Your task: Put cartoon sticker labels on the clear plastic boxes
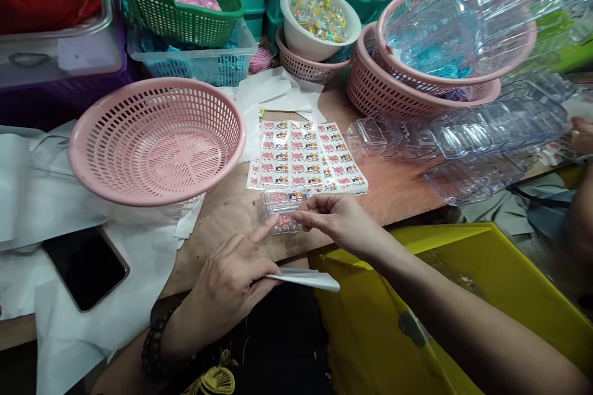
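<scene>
Bare forearms (458, 296) enter from the lower left and lower right of the frame and converge near its centre. Beyond them the wooden desk (222, 219) crosses the picture, a yellow box (491, 265) against its near edge at lower right and a pink basket (157, 199) at left. Next in size is the left hand (231, 271), below left of centre. Sticker sheets (296, 157) lie at mid-frame; the right hand (340, 219) is just below and right of them. Folded white paper (308, 278) juts rightward from between the left thumb and curled fingers, which clasp it. Smallest is the clear case (278, 205), at the centre just below the sheets, seemingly opened into two parts, one above the other, each one's longer side running across the frame. It lies left of the right fingers, which pinch its right edge, and up and right of the left hand, whose outstretched forefinger touches its lower left part. Neither hand is clearly nearer.
</scene>
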The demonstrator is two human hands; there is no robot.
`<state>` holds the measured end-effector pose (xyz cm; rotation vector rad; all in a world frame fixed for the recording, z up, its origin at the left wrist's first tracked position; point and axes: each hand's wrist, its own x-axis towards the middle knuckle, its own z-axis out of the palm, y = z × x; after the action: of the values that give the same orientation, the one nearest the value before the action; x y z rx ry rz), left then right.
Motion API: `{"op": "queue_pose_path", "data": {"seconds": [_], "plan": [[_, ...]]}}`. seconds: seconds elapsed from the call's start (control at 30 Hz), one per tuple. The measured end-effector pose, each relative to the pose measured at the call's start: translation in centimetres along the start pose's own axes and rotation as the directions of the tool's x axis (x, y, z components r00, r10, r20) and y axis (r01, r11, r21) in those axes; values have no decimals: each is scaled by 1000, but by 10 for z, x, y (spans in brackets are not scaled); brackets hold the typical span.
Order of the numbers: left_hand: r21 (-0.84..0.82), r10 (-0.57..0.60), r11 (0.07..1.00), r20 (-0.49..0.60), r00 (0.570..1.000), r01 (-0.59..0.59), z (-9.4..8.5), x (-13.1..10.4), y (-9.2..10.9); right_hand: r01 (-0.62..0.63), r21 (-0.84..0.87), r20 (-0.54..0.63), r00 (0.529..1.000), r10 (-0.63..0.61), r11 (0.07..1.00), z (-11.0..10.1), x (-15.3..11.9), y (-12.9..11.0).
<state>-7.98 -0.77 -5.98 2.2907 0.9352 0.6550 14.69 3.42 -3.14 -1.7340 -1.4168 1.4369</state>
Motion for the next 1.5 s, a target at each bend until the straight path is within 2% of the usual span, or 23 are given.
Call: {"op": "queue_pose_path", "data": {"seconds": [0.17,0.27,0.33,0.4,0.43,0.5,0.57,0.6,0.73,0.83,0.9,0.93,1.0,1.03,1.1,1.13,1.17,1.2,1.27,1.33,1.37,1.43,1.5], "plan": [[121,-51,992,113,992,37,2,7,0,83,-238,-76,992,-104,968,5,-8,0],[178,-79,982,129,988,55,1,7,0,109,-498,-120,974,-193,860,-3,-20,6],[183,-82,982,137,987,56,1,6,0,83,-646,-208,938,-279,759,-10,-28,15],[178,-76,983,151,986,49,2,5,0,89,-752,-274,859,-432,653,-14,-36,28],[175,-72,984,159,985,43,2,4,0,135,-797,-244,820,-518,589,-13,-39,34],[175,-70,984,161,985,41,2,3,1,270,-861,-80,766,-638,432,-8,-45,46],[168,-76,984,147,986,51,2,3,0,368,-873,72,747,-661,321,-2,-47,54],[160,-77,986,141,987,54,2,4,0,382,-870,87,741,-666,312,0,-47,57],[86,-50,996,155,987,37,2,2,-1,346,-842,-51,713,-699,414,12,-27,56],[34,-17,999,111,994,14,0,-7,-3,350,-843,6,764,-645,407,22,-6,51],[8,-1,1000,51,999,1,-4,-17,-6,341,-832,-24,767,-641,438,16,-4,51],[-10,3,1000,20,1000,-3,-7,-23,-8,319,-819,-95,745,-660,477,6,-10,54],[-81,-38,996,10,999,39,-13,-31,-13,211,-788,-326,655,-682,578,-25,-41,69],[-121,-100,987,30,995,103,-15,-33,-14,108,-761,-470,588,-658,640,-44,-65,81],[-169,-249,951,84,965,260,-13,-31,-14,-230,-643,-738,440,-511,730,-82,-120,112],[-185,-311,926,125,942,330,-10,-27,-13,-414,-535,-837,379,-395,737,-97,-149,130],[-202,-354,901,174,919,385,-5,-23,-10,-576,-411,-906,345,-246,707,-108,-175,149],[-226,-376,876,236,896,427,1,-17,-7,-697,-314,-934,349,-77,645,-115,-198,167],[-293,-371,811,412,832,507,14,-7,1,-832,-200,-920,341,192,517,-115,-231,201],[-335,-335,747,556,761,574,24,0,8,-869,-169,-896,332,295,464,-107,-247,226],[-347,-317,732,587,745,586,27,2,10,-874,-165,-889,333,315,458,-102,-251,235],[-364,-286,742,588,757,563,29,5,13,-878,-160,-872,340,352,451,-96,-252,242],[-364,-260,781,549,794,508,27,6,16,-894,-154,-860,331,389,420,-94,-247,235]]}}
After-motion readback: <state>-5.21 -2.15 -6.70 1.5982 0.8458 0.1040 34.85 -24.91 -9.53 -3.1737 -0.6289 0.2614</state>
